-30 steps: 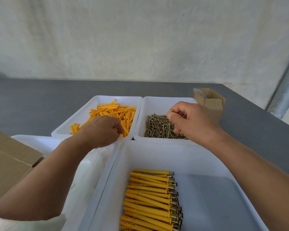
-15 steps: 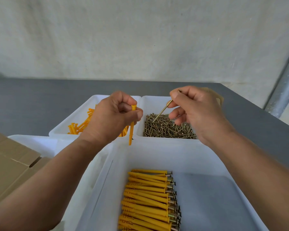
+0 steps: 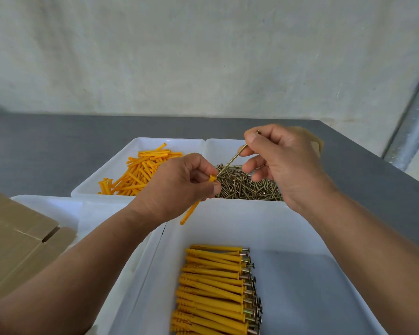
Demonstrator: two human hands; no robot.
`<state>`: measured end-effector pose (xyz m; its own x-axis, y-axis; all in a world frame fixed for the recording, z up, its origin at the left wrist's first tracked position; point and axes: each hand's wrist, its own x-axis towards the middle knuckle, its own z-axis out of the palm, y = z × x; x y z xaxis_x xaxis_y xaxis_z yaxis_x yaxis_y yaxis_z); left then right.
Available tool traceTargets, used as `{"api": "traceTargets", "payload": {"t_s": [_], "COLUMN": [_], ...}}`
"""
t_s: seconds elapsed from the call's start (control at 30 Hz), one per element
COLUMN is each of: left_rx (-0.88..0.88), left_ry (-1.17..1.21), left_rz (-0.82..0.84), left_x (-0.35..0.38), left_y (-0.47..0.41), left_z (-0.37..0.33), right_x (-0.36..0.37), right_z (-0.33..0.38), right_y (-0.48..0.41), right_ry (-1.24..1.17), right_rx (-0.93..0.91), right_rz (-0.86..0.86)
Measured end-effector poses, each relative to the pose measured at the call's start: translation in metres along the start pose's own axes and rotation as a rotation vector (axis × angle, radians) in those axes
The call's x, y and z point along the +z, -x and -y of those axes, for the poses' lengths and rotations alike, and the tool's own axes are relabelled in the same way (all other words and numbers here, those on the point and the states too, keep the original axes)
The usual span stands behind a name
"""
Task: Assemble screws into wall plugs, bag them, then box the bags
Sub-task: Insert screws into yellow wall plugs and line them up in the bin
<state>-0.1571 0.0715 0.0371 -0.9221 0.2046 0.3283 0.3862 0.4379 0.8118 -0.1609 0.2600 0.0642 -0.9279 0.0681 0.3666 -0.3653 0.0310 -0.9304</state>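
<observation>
4 white trays (image 3: 121, 163), 2 cardboard boxes (image 3: 17, 240) (1 mostly hidden).

Trays (image 3: 228, 218) are smooth white plastic, slight sheen. The held plug (image 3: 190, 212) is matt orange plastic, same as the loose plugs (image 3: 140, 175). The held screw (image 3: 232, 160) is yellowish metal, kinda shiny, like the screw pile (image 3: 249, 187). Cardboard box (image 3: 17, 243) is plain matt brown. Table top (image 3: 46, 146) is matt grey, wall (image 3: 203, 56) rough pale plaster, post (image 3: 411, 126) dull silvery metal.
</observation>
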Motion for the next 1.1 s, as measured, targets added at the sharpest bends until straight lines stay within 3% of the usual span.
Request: {"api": "traceTargets", "payload": {"t_s": [0.47,1.1], "left_rx": [-0.017,-0.027], "left_ry": [-0.042,-0.020], "left_rz": [0.036,0.055], "left_x": [0.001,0.003], "left_y": [0.002,0.002], "left_z": [-0.001,-0.003], "right_x": [0.004,0.010], "right_z": [-0.008,-0.010], "right_y": [0.001,0.011], "right_ry": [0.058,0.468], "right_rx": [0.030,-0.037], "right_rz": [0.080,0.292]}}
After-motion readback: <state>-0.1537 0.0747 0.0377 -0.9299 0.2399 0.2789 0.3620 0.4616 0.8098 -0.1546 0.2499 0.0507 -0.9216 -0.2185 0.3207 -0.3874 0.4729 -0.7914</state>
